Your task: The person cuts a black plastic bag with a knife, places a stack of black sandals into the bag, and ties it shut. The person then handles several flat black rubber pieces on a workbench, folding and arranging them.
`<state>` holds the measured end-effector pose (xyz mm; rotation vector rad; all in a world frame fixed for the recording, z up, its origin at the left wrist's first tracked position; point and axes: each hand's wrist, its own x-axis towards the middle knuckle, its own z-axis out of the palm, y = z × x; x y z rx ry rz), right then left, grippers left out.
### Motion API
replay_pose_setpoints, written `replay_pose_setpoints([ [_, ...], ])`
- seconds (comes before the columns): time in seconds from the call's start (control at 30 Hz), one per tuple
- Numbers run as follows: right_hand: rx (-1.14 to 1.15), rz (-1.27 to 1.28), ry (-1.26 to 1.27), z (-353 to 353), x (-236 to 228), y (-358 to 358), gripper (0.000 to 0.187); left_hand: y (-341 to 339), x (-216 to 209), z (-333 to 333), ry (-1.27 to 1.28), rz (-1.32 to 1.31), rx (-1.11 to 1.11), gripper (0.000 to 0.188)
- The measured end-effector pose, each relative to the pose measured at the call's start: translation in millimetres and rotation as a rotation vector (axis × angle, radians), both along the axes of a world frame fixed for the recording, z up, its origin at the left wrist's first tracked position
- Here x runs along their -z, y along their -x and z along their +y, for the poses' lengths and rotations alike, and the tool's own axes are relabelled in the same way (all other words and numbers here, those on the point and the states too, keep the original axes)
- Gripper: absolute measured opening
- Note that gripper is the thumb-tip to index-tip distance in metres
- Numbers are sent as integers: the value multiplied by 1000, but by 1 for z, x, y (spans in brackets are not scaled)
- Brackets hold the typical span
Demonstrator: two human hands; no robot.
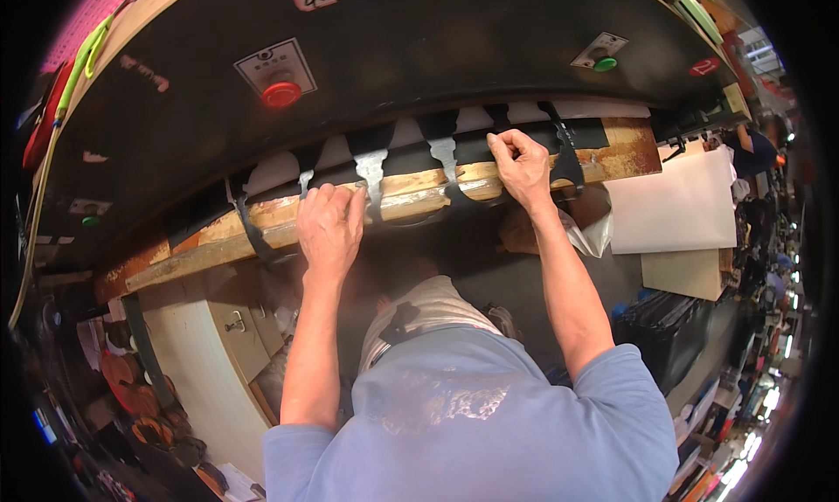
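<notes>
A thin black sheet with large cut-out gaps (444,155) lies along the worn wooden ledge (406,192) before me, and its narrow strips hang over the front edge. Some strips shine in the light. My left hand (330,227) is closed at the ledge's edge, its curled fingers on one of the left strips. Farther right, my right hand (524,166) pinches the sheet between thumb and fingers, near the back of the ledge. Both fingertips partly hide what they grip. Pale material shows through the gaps behind the strips.
A dark machine beam (419,52) spans the far side above the ledge, bearing a red push button (281,93) and a green one (605,63). At right are a white sheet (677,205) and a black bag (669,332). A pale cabinet (205,345) stands below left.
</notes>
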<state>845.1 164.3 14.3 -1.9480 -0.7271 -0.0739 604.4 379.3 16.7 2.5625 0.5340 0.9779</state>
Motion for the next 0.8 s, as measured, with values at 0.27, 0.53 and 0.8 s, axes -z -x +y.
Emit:
replay_pose_setpoints([
  [0.27,97,322,-180,-2,-15,1,26,3,-1,-2,43,35,-17,23],
  [0.53,-231,-70,-35,113,-34,28,33,6,-29,22,337,212,154,16],
  [0.8,-321,-276,374,266,-41,51,87,-55,-35,148,461,-46,-23,46],
])
